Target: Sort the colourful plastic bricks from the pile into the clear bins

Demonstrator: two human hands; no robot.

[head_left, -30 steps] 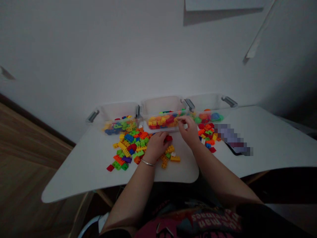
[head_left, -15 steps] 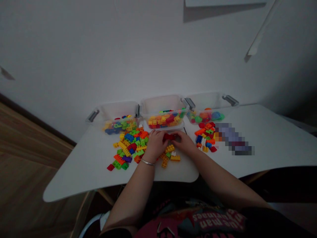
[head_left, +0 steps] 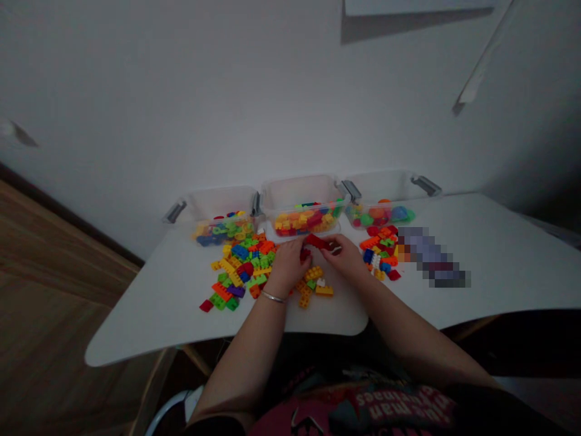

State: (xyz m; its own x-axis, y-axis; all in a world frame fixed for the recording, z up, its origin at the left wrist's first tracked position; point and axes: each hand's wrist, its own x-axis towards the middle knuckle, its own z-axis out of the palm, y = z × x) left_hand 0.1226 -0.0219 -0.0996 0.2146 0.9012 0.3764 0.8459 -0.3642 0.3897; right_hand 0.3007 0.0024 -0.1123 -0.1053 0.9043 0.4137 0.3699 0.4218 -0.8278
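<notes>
My right hand [head_left: 341, 257] pinches the end of a long red toy building brick [head_left: 318, 242], tilted in front of the middle bin. Close beside it, my left hand [head_left: 288, 263] is closed around a red piece [head_left: 305, 255] that looks like another brick; the fingers partly cover it. A few yellow bricks [head_left: 313, 273], with a green and a white one, lie on the table just below the hands. Left of my left hand spreads a large pile of mixed coloured bricks [head_left: 240, 266], partly hidden by the hand.
Three clear plastic bins stand along the wall: a left bin [head_left: 222, 200] and a middle bin [head_left: 297, 191] with bricks, and a right bin [head_left: 381, 184] with rounder pieces. A smaller brick pile [head_left: 379, 257] and a pixelated object [head_left: 431, 257] lie on the white table [head_left: 503, 254].
The long red brick has tilted and risen slightly, with its left end now higher. More of the red piece in my left hand shows. The whole view has shifted a little.
</notes>
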